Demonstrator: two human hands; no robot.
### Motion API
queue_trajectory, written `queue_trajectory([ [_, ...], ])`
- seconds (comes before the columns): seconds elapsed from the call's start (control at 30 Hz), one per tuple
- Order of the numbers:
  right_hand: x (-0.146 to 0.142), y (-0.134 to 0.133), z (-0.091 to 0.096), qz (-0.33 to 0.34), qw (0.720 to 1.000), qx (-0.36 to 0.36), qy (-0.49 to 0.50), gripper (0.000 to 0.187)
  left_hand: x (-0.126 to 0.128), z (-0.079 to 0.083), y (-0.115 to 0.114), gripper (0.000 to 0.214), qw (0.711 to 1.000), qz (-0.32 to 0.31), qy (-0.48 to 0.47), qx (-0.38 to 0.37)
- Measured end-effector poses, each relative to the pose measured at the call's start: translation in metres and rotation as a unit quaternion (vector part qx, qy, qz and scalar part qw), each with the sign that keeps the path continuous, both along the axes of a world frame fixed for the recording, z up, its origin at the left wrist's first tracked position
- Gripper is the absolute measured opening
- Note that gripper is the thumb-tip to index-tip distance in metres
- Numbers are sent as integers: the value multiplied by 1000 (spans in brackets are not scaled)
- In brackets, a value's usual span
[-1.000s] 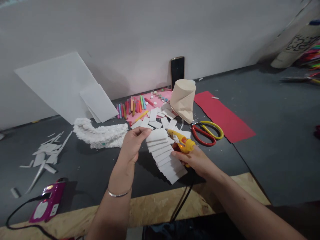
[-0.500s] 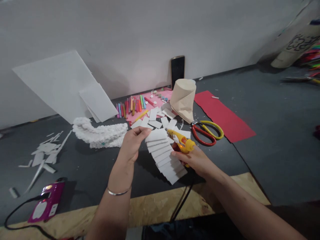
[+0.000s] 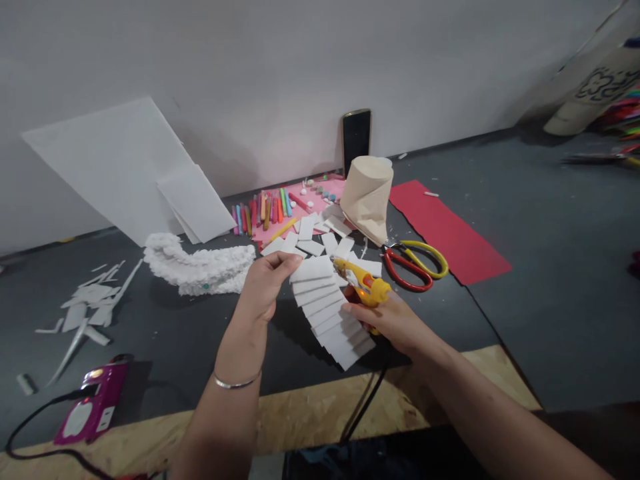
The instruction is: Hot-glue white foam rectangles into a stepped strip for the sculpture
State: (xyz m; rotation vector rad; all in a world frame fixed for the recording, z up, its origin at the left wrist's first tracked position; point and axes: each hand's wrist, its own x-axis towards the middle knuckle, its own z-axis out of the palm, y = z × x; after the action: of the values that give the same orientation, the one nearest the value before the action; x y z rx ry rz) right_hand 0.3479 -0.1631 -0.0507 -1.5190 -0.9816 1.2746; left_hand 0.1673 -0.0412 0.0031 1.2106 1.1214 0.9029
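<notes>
My left hand [image 3: 263, 287] pinches the top of a fanned strip of overlapping white paper rectangles [image 3: 330, 313], held just above the dark table. My right hand [image 3: 395, 320] grips a yellow glue gun [image 3: 361, 283], its lamp glowing orange and its nozzle touching the top rectangle of the strip. The gun's black cord [image 3: 367, 400] hangs down over the table's front edge. Loose white rectangles [image 3: 320, 243] lie on the table just beyond the strip.
Red-and-yellow scissors [image 3: 415, 263], a beige paper roll [image 3: 367, 193] and a red sheet [image 3: 445, 230] lie right of the hands. To the left sit a fluffy white shape [image 3: 197, 267], white boards [image 3: 125, 167], paper scraps [image 3: 87, 313] and a magenta device [image 3: 93, 403]. Coloured sticks [image 3: 265, 210] and a phone [image 3: 356, 137] stand by the wall.
</notes>
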Motion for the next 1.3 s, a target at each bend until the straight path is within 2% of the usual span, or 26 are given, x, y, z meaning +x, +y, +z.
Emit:
queue_trajectory([
  [0.67,-1,0,2,-6,1000,0,12,25,1,-3,0,29,1000,-11,-12,9],
  [0.97,-2,1,3,-15,999,2,33,25,-1,-5,0,45,1000,-5,-12,-2],
  [1.1,-2,1,3,-8,1000,2,19,24,-3,-6,-5,52,998,-51,-14,-42],
  [1.3,-3,1,3,-10,1000,4,18,27,0,-5,-13,49,984,-139,-47,-98],
])
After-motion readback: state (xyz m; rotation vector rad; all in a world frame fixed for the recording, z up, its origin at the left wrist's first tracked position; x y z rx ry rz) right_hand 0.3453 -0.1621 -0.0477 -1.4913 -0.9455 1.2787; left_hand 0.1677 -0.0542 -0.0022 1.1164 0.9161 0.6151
